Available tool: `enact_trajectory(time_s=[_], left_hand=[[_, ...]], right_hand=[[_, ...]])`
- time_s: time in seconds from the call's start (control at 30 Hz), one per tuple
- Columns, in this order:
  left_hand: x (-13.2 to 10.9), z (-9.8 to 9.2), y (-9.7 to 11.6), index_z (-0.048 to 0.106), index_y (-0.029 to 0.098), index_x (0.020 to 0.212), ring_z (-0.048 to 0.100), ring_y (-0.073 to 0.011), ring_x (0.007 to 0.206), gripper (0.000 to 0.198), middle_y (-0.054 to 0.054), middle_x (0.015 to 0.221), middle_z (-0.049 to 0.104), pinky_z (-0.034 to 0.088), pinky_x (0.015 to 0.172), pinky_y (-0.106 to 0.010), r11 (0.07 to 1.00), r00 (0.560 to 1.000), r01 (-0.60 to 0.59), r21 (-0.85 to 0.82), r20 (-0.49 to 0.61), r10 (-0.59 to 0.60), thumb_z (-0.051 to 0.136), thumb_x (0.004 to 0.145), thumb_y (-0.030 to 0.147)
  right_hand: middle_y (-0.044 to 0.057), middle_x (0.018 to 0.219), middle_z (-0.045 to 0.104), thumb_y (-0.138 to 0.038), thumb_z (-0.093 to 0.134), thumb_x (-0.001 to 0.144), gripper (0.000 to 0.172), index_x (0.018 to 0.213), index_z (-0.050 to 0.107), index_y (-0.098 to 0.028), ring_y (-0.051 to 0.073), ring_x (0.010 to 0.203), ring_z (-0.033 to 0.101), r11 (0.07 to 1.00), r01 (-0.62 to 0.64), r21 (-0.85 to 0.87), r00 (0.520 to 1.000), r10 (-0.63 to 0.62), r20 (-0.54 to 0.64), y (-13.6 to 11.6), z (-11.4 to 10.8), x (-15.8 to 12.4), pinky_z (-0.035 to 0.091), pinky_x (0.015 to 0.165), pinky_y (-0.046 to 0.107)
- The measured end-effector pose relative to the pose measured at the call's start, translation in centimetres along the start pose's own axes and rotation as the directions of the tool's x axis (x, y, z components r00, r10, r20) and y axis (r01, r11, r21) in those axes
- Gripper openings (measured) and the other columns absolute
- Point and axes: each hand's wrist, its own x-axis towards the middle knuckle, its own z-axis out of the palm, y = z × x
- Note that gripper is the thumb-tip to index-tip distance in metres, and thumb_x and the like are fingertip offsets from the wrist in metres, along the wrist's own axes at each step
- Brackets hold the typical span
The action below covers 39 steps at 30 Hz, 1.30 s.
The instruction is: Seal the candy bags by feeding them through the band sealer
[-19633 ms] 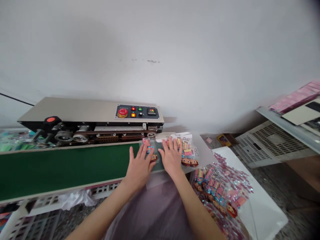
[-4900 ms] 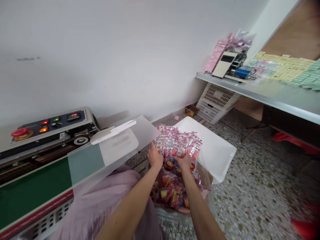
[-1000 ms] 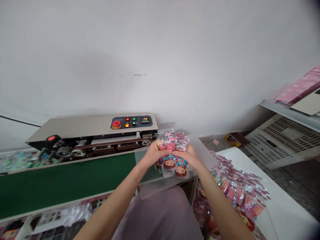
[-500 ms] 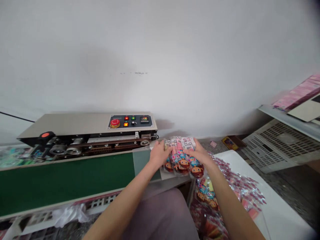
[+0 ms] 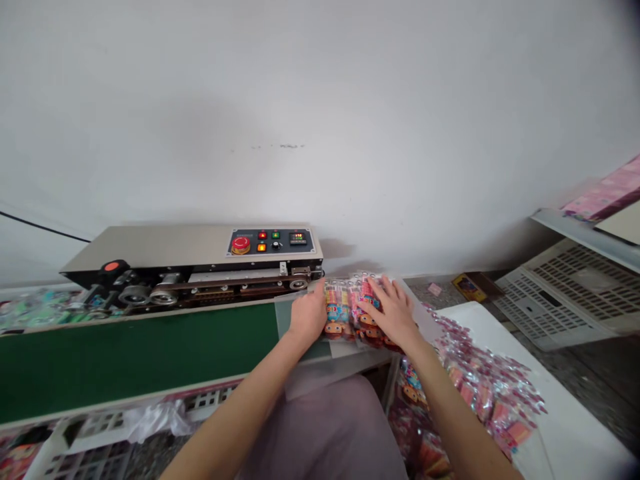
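Note:
A pile of small clear packets with cartoon faces [image 5: 347,308] lies on the clear plastic plate at the right end of the green conveyor belt [image 5: 130,350]. My left hand [image 5: 307,317] presses against the pile's left side, fingers curled over the packets. My right hand [image 5: 395,313] lies flat on top of the pile's right part, fingers stretched out and spread. The sealing machine [image 5: 195,257] with its control panel [image 5: 273,241] stands just behind the belt.
A white bin [image 5: 525,400] heaped with more pink packets [image 5: 480,387] sits at my right. White slotted crates [image 5: 560,293] and a metal shelf edge [image 5: 585,230] are at far right. A white crate [image 5: 90,447] sits under the belt. The wall rises close behind.
The bundle of packets that both hands held up has come down onto the plate by the belt. My right hand has opened flat on top and my left moved to the pile's side.

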Motion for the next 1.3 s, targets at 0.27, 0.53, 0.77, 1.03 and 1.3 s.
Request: enact_trajectory(time_s=[0.27,0.53,0.77,1.03,1.3], left_hand=[[-0.2,0.0,-1.3,0.042,0.023,0.147,0.073,-0.0257,0.091,0.047,-0.012,0.103,0.075,0.053,0.078,-0.033,0.989,0.999,-0.037,0.144,-0.025,0.041,0.035,0.101,0.020],[-0.8,-0.1,-1.3,0.049,0.016,0.135,0.073,-0.0231,0.083,0.038,-0.011,0.091,0.074,0.052,0.072,-0.029,0.974,1.000,0.005,0.225,-0.020,-0.001,0.036,0.099,0.015],[-2.2,-1.7,-2.6,0.061,0.018,0.121,0.063,-0.0267,0.113,0.033,-0.014,0.123,0.065,0.050,0.093,-0.038,0.969,0.994,-0.081,0.231,-0.059,0.097,0.036,0.099,0.014],[-4.3,-0.8,-5.8,0.035,0.020,0.154,0.023,-0.0259,0.153,0.052,-0.010,0.164,0.030,0.012,0.123,-0.055,0.791,0.803,-0.595,0.141,0.125,0.583,0.031,0.106,0.039],[-5.9,0.9,-4.4,0.036,0.020,0.155,0.023,-0.0305,0.152,0.056,-0.008,0.164,0.027,0.007,0.119,-0.070,0.894,0.919,-0.390,0.222,0.023,0.395,0.029,0.105,0.046]], right_hand=[[0.007,0.136,0.064,-0.025,0.039,0.101,0.037,0.126,0.066,-0.026,0.029,0.127,0.049,0.947,0.319,-0.029,0.948,-0.319,-0.004,-6.0,-2.5,0.9,0.023,0.114,0.052],[0.006,0.108,0.073,-0.006,0.045,0.088,0.036,0.103,0.074,-0.023,0.024,0.104,0.056,0.916,0.398,-0.049,0.896,-0.376,0.237,-10.9,-0.8,4.5,0.037,0.088,0.036],[0.007,0.129,0.067,-0.011,0.042,0.094,0.039,0.120,0.070,-0.019,0.028,0.122,0.050,0.934,0.345,-0.091,0.939,-0.343,0.033,-8.6,-3.1,1.8,0.029,0.110,0.042],[0.009,0.148,0.054,-0.025,0.043,0.100,0.040,0.134,0.062,-0.020,0.039,0.141,0.038,0.909,0.355,-0.216,0.935,-0.346,0.082,-7.1,-0.3,-1.2,0.020,0.116,0.063],[0.009,0.155,0.045,-0.029,0.052,0.098,0.040,0.137,0.061,-0.024,0.041,0.145,0.032,0.915,0.344,-0.211,0.939,-0.329,0.103,-7.5,-0.7,-1.7,0.018,0.116,0.067]])
